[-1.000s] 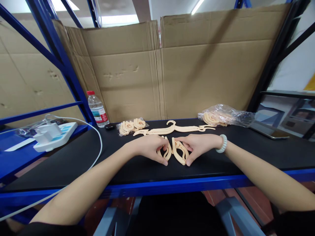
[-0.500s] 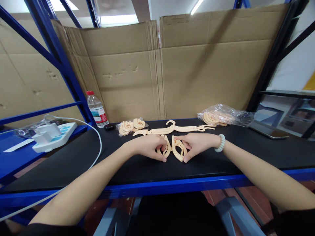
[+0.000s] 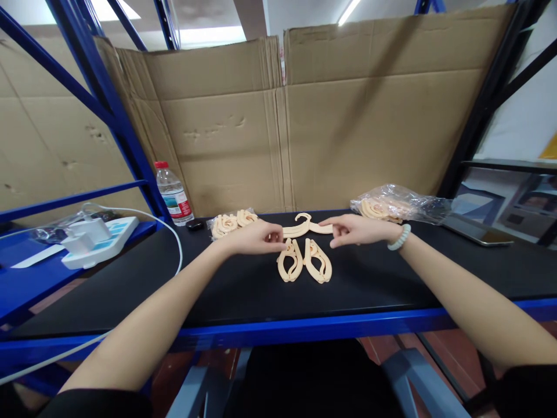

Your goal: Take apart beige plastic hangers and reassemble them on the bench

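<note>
Two cream folded hanger pieces lie side by side on the black tabletop, a left loop and a right loop. Behind them is an unfolded cream plastic hanger with its hook pointing to the back. My left hand hovers at its left arm, fingers loosely curled and thumb apart, covering that end. On the other side, my right hand has its forefinger reaching the hanger's right arm, the other fingers bent and the thumb separate. Neither hand visibly grips anything. The hanger's outer ends are hidden.
A bag of folded hangers lies back left, near a water bottle and a small black object. Another clear bag and a flat device lie right. A power strip trails a white cable. Cardboard walls the back.
Both hands have let go of the two folded hanger pieces and moved back and outward to the unfolded hanger. The folded pieces stay in about the same place.
</note>
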Demonstrator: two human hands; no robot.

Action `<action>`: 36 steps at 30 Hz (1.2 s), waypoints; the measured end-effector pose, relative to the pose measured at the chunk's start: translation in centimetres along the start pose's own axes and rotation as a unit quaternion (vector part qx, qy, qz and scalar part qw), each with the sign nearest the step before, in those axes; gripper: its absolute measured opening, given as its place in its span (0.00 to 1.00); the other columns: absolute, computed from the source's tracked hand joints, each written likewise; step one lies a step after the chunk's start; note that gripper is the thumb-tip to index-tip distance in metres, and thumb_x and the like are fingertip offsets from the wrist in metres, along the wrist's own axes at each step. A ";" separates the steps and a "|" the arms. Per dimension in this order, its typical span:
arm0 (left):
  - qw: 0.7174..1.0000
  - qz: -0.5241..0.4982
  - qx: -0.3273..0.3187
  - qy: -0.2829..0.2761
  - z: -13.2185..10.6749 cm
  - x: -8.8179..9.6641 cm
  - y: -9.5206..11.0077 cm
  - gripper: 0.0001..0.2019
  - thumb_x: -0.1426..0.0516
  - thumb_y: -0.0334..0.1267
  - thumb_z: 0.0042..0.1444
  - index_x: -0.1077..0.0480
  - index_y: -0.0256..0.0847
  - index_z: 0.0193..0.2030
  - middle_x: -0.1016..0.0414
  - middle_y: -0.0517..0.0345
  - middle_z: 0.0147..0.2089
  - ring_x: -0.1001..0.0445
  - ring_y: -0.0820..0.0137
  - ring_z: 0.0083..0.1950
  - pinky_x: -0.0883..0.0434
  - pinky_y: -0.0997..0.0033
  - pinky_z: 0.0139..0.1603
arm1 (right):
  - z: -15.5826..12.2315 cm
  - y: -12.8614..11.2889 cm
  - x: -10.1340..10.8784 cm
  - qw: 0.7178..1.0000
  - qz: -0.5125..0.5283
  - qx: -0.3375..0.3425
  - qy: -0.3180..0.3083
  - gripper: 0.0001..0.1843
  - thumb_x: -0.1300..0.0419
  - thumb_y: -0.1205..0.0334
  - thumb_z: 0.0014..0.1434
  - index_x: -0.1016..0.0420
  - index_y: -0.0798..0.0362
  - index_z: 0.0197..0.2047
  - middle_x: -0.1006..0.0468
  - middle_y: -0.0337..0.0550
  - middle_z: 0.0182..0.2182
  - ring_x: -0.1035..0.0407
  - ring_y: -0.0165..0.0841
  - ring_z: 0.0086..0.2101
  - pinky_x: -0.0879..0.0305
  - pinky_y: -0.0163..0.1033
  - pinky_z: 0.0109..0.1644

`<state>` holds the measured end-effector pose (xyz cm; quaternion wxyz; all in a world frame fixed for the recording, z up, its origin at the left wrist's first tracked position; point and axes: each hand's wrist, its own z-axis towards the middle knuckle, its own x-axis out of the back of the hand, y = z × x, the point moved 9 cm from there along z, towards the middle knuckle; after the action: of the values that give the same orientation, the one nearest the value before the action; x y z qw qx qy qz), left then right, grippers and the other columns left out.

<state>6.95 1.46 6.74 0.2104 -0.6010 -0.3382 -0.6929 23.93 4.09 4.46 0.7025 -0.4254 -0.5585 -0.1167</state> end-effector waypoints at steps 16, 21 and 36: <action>0.990 0.107 0.053 0.076 1.3 -1.0 -4.8 0.09 0.46 0.38 0.55 0.30 0.38 0.42 0.29 0.53 0.43 0.29 0.68 0.37 0.35 0.69 0.40 | 0.9 5.8 2.1 0.984 -0.123 -0.099 0.084 0.12 0.39 0.65 0.48 0.26 0.58 0.38 0.23 0.45 0.32 0.30 0.34 0.32 0.37 0.36 0.36; 0.988 0.110 0.072 0.086 1.3 -0.9 -5.6 0.10 0.45 0.39 0.55 0.31 0.38 0.42 0.29 0.52 0.44 0.29 0.66 0.41 0.34 0.68 0.41 | 0.8 6.8 2.1 0.978 -0.129 -0.134 0.090 0.13 0.38 0.63 0.48 0.27 0.57 0.39 0.23 0.44 0.33 0.29 0.34 0.32 0.37 0.36 0.35; 0.985 0.130 0.081 0.082 1.6 -1.5 -6.5 0.09 0.50 0.40 0.59 0.31 0.39 0.38 0.27 0.51 0.41 0.29 0.63 0.42 0.34 0.68 0.39 | 1.0 7.4 2.3 0.978 -0.130 -0.130 0.094 0.11 0.39 0.61 0.48 0.26 0.56 0.36 0.27 0.41 0.27 0.33 0.32 0.28 0.41 0.36 0.31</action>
<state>3.84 6.89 3.99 0.3740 -0.5620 -0.2937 -0.6767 28.81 10.07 3.04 0.6694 -0.4240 -0.5206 -0.3179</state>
